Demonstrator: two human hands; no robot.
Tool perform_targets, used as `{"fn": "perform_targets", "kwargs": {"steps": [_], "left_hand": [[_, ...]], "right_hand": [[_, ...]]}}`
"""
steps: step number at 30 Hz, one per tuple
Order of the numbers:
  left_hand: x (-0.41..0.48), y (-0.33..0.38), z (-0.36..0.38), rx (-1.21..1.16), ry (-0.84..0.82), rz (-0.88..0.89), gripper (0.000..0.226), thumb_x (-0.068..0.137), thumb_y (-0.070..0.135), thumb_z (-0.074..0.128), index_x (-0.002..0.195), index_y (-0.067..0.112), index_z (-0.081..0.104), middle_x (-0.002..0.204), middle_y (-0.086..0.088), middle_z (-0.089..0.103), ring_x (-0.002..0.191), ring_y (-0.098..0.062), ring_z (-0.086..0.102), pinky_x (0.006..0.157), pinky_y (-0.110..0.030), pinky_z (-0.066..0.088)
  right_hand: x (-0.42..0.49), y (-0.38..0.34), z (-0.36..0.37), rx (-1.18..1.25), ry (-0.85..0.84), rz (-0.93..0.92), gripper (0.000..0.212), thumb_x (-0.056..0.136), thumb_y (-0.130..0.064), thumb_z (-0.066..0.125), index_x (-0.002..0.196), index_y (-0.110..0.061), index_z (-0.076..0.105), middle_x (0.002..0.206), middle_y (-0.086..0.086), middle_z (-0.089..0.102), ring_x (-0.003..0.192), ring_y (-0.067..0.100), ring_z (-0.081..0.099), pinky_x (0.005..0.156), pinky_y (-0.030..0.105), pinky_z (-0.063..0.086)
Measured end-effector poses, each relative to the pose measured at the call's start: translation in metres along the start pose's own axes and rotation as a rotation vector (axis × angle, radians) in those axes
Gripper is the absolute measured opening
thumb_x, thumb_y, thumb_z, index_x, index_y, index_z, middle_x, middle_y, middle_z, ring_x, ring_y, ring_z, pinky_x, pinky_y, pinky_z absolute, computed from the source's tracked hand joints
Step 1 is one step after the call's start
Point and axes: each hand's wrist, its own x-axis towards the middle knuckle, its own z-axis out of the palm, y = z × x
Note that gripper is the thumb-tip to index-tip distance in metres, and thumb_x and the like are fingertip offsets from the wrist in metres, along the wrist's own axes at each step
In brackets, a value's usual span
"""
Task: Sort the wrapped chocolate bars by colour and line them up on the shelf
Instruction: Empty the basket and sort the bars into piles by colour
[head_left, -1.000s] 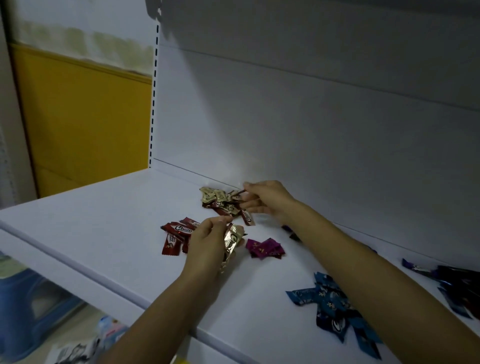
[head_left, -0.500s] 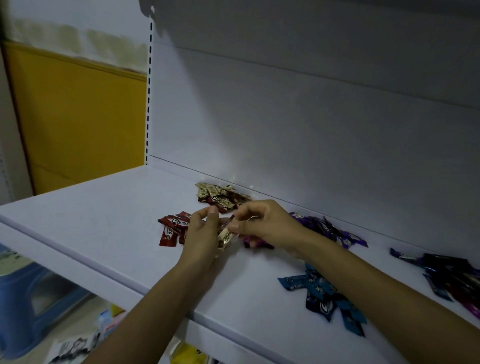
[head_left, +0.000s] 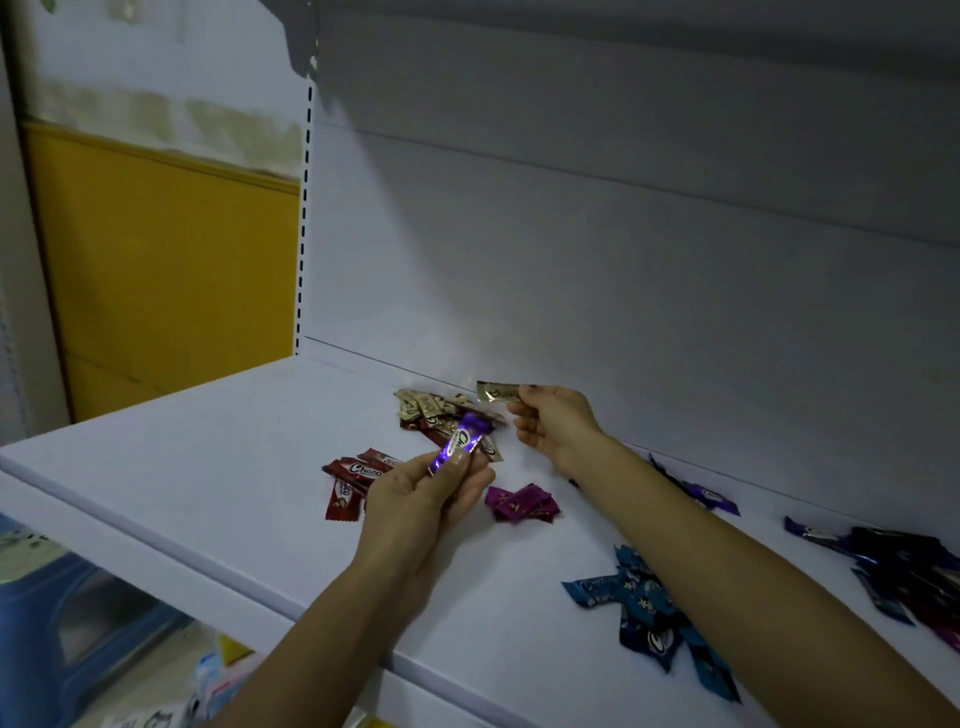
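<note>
on the shelf (head_left: 156, 467) lie loose heaps of gold bars (head_left: 426, 408), red bars (head_left: 353, 475), pink bars (head_left: 522, 503), blue bars (head_left: 644, 608) and dark purple bars (head_left: 893, 551). the left hand (head_left: 415, 499) pinches a purple bar (head_left: 462, 441), the right hand (head_left: 553, 421) a gold bar (head_left: 498, 391) just beside the gold bars. lining up looks undone.

Left hand (head_left: 415, 488) pinches purple bar (head_left: 461, 441); right hand (head_left: 556, 423) holds gold bar (head_left: 496, 391) above shelf (head_left: 182, 447).
</note>
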Motion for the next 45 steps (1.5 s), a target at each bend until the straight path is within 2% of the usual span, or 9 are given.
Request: {"fn": "perform_targets", "kwargs": {"steps": [4,9,15,21,27,31,37,42,45], "left_hand": [[-0.002,-0.002,0.001,0.173,-0.013,0.057,0.016,0.085,0.016,0.064,0.098,0.007,0.069,0.086,-0.007,0.076,0.066,-0.01,0.071,0.053,-0.014,0.052],[-0.008,-0.002,0.005,0.42,-0.075,0.116,0.011,0.087,0.018,0.064,0.093,0.009,0.069,0.08,-0.007,0.075,0.056,-0.008,0.064,0.049,-0.016,0.05],[-0.008,-0.02,0.02,0.852,-0.207,0.278,0.018,0.098,0.017,0.053,0.104,0.023,0.068,0.082,0.006,0.074,0.079,-0.006,0.069,0.066,-0.02,0.053],[0.025,-0.051,0.091,1.127,-0.228,0.375,0.012,0.089,0.032,0.066,0.078,0.027,0.063,0.077,0.008,0.072,0.073,-0.012,0.066,0.07,-0.03,0.051],[0.076,-0.103,0.145,1.454,-0.172,0.221,0.026,0.093,0.033,0.058,0.099,0.011,0.072,0.098,-0.01,0.071,0.092,-0.028,0.065,0.079,-0.036,0.051],[0.083,-0.117,0.16,1.659,-0.185,0.332,0.046,0.094,0.036,0.054,0.135,0.016,0.049,0.133,-0.011,0.054,0.125,-0.032,0.042,0.095,-0.044,0.042],[0.049,-0.164,0.207,1.599,-0.538,0.551,0.043,0.095,0.032,0.054,0.135,0.019,0.049,0.138,-0.009,0.049,0.125,-0.029,0.041,0.097,-0.04,0.04],[-0.004,-0.224,0.253,1.622,-0.846,0.524,0.051,0.093,0.045,0.052,0.139,0.026,0.043,0.142,-0.003,0.043,0.128,-0.024,0.036,0.101,-0.036,0.034],[-0.029,-0.256,0.27,1.611,-0.979,0.544,0.078,0.082,0.068,0.052,0.146,0.029,0.029,0.149,0.002,0.033,0.136,-0.02,0.026,0.112,-0.042,0.022]], "right_hand": [[0.008,-0.008,0.005,-0.162,-0.072,0.027,0.037,0.1,-0.008,0.042,0.135,-0.001,0.037,0.093,0.018,0.066,0.061,0.018,0.064,0.054,0.027,0.051],[-0.014,-0.002,-0.039,-0.378,-0.102,-0.044,0.024,0.098,-0.006,0.042,0.118,-0.004,0.055,0.094,0.014,0.068,0.059,0.017,0.065,0.049,0.022,0.05],[-0.067,0.014,-0.143,-0.539,0.123,-0.26,0.023,0.093,0.001,0.046,0.095,-0.01,0.065,0.071,0.005,0.071,0.049,0.015,0.059,0.045,0.02,0.046],[-0.11,0.039,-0.248,-0.513,0.299,-0.237,0.016,0.093,0.003,0.05,0.097,-0.002,0.065,0.077,0.014,0.069,0.059,0.025,0.058,0.052,0.026,0.045],[-0.122,0.067,-0.278,-0.423,0.329,-0.337,0.017,0.091,0.005,0.052,0.09,-0.005,0.066,0.068,0.011,0.068,0.053,0.01,0.061,0.049,0.013,0.046],[-0.124,0.074,-0.274,-0.52,0.276,-0.371,0.022,0.089,0.004,0.055,0.083,-0.013,0.067,0.063,0.002,0.067,0.058,0.003,0.062,0.056,0.015,0.048],[-0.127,0.062,-0.284,-0.707,0.346,-0.406,0.012,0.087,-0.011,0.059,0.088,-0.017,0.069,0.075,0.005,0.068,0.073,0.021,0.065,0.073,0.037,0.053],[-0.133,0.05,-0.351,-0.723,0.488,-0.436,0.011,0.088,-0.012,0.061,0.081,-0.017,0.068,0.071,-0.004,0.067,0.065,0.008,0.061,0.065,0.028,0.05],[-0.137,0.057,-0.398,-0.695,0.71,-0.447,0.013,0.088,-0.015,0.062,0.079,-0.021,0.068,0.072,-0.008,0.068,0.067,0.004,0.063,0.066,0.021,0.051]]}}
